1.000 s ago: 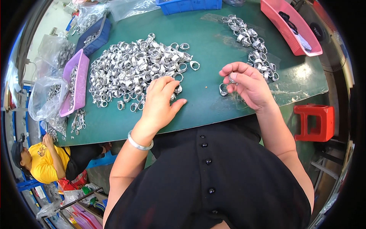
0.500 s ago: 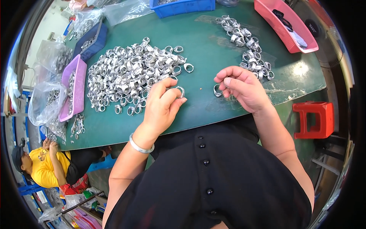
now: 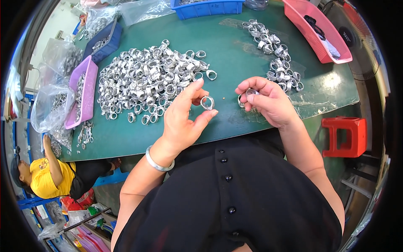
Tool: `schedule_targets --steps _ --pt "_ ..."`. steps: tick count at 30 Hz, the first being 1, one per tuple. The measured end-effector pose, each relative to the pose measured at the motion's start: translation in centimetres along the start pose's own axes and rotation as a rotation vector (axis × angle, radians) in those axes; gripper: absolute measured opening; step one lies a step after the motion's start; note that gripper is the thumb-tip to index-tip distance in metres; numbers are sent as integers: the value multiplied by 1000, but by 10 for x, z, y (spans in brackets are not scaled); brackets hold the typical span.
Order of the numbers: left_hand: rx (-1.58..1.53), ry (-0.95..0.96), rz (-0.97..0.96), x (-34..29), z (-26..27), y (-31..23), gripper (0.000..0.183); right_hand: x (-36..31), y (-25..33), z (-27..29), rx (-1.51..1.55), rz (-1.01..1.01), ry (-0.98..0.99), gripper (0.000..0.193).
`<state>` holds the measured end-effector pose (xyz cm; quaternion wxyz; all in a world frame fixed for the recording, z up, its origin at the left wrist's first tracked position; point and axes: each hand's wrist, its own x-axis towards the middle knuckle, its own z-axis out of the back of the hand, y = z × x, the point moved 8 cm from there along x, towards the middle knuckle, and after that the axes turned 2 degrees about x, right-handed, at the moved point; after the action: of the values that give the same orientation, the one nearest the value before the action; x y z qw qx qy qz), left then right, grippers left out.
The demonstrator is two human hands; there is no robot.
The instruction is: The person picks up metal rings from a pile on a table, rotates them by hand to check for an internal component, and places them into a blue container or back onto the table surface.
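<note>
At the front middle of the green table, my left hand (image 3: 182, 115) has a silvery metal ring (image 3: 207, 102) at its fingertips, against the thumb and the curled fingers; the index finger stretches away from it. To the right, my right hand (image 3: 270, 103) pinches another metal ring (image 3: 252, 93) between thumb and fingers. Just behind those fingertips a further ring (image 3: 240, 101) partly shows, mostly hidden by the hand. A large heap of similar rings (image 3: 142, 77) lies beyond my left hand. Beyond my right hand, more rings (image 3: 273, 52) form a long narrow strip.
A pink basket (image 3: 315, 35) stands at the back right, a blue bin (image 3: 208, 9) at the back. Along the left are a purple tray (image 3: 86, 96), a dark blue bin (image 3: 103, 42) and plastic bags (image 3: 50, 109). A red stool (image 3: 344, 136) is right; a person in yellow (image 3: 46, 178) sits left.
My left hand has opened its index finger away from the thumb, and its ring shows more fully. A ring now shows in my right fingers. The person in yellow has reached an arm forward.
</note>
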<state>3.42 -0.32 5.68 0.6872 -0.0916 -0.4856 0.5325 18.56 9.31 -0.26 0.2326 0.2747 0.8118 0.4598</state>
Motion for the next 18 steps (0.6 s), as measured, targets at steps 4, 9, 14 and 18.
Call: schedule_targets --steps 4,9,14,18 --pt "-349 21 251 -3 -5 17 46 0 1 3 23 14 -11 21" --pt "-1439 59 703 -17 -31 37 34 -1 2 10 54 50 -38 22" --pt "-1728 119 724 -20 -40 34 40 -2 3 12 50 61 -47 22" --pt "-1824 118 715 -21 -42 34 42 -2 5 15 65 79 -61 25"
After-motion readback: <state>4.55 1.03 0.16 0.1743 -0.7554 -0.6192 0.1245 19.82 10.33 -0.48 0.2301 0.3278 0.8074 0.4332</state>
